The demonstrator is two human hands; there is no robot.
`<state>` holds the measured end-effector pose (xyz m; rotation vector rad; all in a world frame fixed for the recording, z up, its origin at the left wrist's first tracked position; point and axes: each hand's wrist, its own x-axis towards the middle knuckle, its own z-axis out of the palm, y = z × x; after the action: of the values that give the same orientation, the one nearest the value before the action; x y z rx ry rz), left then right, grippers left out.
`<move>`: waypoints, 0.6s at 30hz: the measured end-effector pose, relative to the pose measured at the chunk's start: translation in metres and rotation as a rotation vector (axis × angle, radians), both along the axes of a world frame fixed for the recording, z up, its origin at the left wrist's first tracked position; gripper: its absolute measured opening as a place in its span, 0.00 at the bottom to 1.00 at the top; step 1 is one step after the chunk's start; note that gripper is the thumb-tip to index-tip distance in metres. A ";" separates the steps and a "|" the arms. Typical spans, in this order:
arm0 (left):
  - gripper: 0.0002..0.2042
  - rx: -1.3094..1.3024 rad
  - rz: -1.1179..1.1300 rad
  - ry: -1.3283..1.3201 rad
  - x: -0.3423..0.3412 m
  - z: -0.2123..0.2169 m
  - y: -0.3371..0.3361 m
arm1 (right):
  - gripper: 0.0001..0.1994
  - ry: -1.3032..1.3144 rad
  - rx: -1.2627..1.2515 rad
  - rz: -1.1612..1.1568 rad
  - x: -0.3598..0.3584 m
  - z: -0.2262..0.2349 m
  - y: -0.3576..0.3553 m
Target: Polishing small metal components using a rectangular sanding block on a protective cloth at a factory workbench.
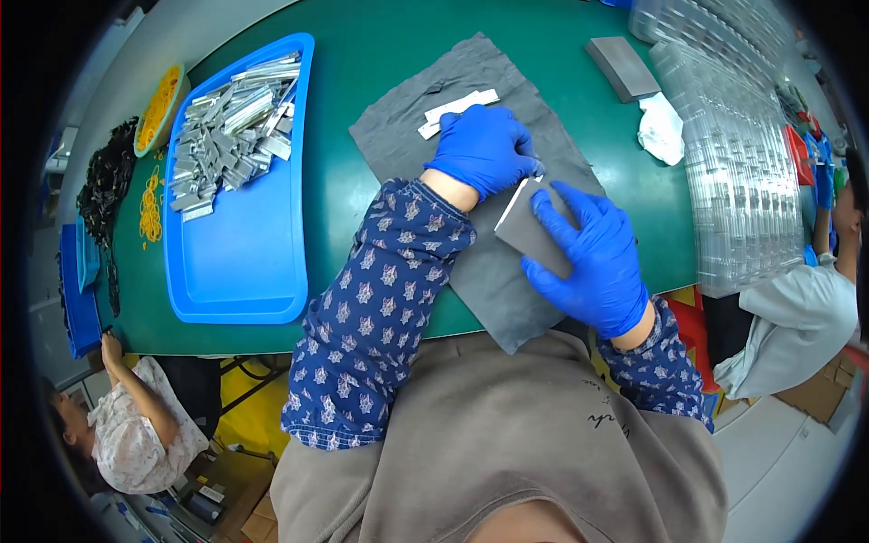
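Both my hands wear blue gloves and work over a dark grey cloth (507, 308) spread on the table. My left hand (484, 149) is closed, its fingertips pinched at the upper corner of a grey block (536, 228); what they hold is mostly hidden, with only a small shiny bit showing. My right hand (593, 258) grips the block from the right, thumb at its lower edge and fingers over its top. Along the block's left edge runs a thin pale strip (512, 204). Just beyond my left hand lie a few whitish strips (462, 104), partly covered by it.
On the left, a blue tray (237, 271) holds many metal pieces (231, 136). Yellow rubber bands (150, 208) and a tub (161, 110) lie past it. A second grey block (623, 68), a crumpled white wad (661, 129) and stacked clear plastic trays (733, 172) stand right. People sit at both sides.
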<state>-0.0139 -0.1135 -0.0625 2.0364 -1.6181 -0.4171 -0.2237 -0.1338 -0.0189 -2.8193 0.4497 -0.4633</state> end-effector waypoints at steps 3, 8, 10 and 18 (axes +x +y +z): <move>0.10 0.080 -0.007 0.075 0.002 0.006 0.000 | 0.31 0.061 -0.018 0.000 0.002 0.001 0.003; 0.13 0.082 -0.002 0.005 0.001 0.004 0.000 | 0.31 0.121 -0.066 -0.029 0.011 0.007 0.007; 0.12 0.080 0.007 0.013 0.000 0.003 0.001 | 0.30 0.194 -0.027 0.056 0.013 0.016 0.011; 0.12 0.112 0.035 -0.005 -0.003 0.005 0.001 | 0.31 0.197 -0.044 0.075 0.015 0.014 0.001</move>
<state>-0.0173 -0.1123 -0.0570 2.1459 -1.5916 -0.5005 -0.2090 -0.1330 -0.0052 -2.9253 0.3735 -0.1831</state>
